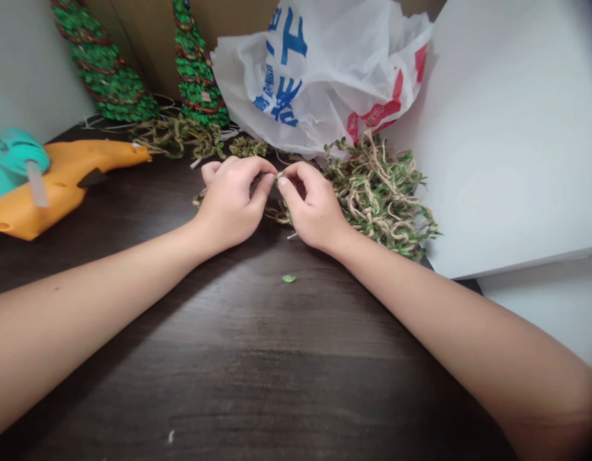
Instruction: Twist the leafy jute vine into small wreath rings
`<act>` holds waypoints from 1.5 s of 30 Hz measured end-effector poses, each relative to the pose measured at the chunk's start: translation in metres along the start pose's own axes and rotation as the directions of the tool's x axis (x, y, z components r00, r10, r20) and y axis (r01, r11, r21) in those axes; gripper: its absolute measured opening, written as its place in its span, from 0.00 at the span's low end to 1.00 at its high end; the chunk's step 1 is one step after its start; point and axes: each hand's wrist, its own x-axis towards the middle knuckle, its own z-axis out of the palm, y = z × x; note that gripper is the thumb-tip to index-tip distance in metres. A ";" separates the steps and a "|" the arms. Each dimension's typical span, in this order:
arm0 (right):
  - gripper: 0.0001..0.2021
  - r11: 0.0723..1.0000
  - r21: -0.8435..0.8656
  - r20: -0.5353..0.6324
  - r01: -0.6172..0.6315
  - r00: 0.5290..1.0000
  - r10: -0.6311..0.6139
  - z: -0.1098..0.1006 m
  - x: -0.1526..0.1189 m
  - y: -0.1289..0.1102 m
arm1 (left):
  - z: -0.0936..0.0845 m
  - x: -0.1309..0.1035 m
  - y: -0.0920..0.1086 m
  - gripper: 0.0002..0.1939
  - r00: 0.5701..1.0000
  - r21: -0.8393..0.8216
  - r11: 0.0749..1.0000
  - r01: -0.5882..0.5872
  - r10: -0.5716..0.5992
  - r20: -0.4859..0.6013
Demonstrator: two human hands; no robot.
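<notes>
My left hand point(235, 198) and my right hand point(315, 202) meet above the dark table point(257, 378). Thumb and forefinger of each pinch a short stretch of leafy twine point(279, 177), their tips nearly touching. Most of the held part is hidden by the fingers. Right beside my right hand lies a tangled heap of leaf-studded twine point(377, 198). More leafy twine point(180, 136) lies loosely behind my left hand. One loose green leaf point(288, 278) rests on the table, nearer to me than the hands.
An orange glue gun point(79, 169) with a teal part point(20, 157) lies at the left. Two green tinsel trees point(106, 70) stand at the back. Behind the heap sits a crumpled white plastic bag point(324, 70). A white panel point(511, 141) borders the right side.
</notes>
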 end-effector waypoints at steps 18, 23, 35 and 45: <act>0.12 0.998 -0.070 0.085 -0.010 0.996 0.016 0.001 -0.001 0.003 | 0.002 0.000 -0.001 0.10 1.000 0.004 1.000 -0.007 0.007 -0.030; 0.15 0.999 -0.042 0.021 -0.022 1.000 0.023 0.000 -0.001 0.000 | 0.002 0.003 -0.001 0.11 1.000 0.039 0.999 0.017 -0.018 0.009; 0.15 0.994 -0.105 0.096 -0.029 0.995 0.040 0.001 -0.001 0.002 | -0.001 -0.001 -0.002 0.14 0.982 -0.093 0.978 -0.185 0.188 0.028; 0.10 0.998 -0.068 0.162 0.012 0.987 -0.001 0.001 -0.002 0.000 | 0.001 0.001 0.000 0.12 0.998 0.013 0.998 -0.057 0.056 0.010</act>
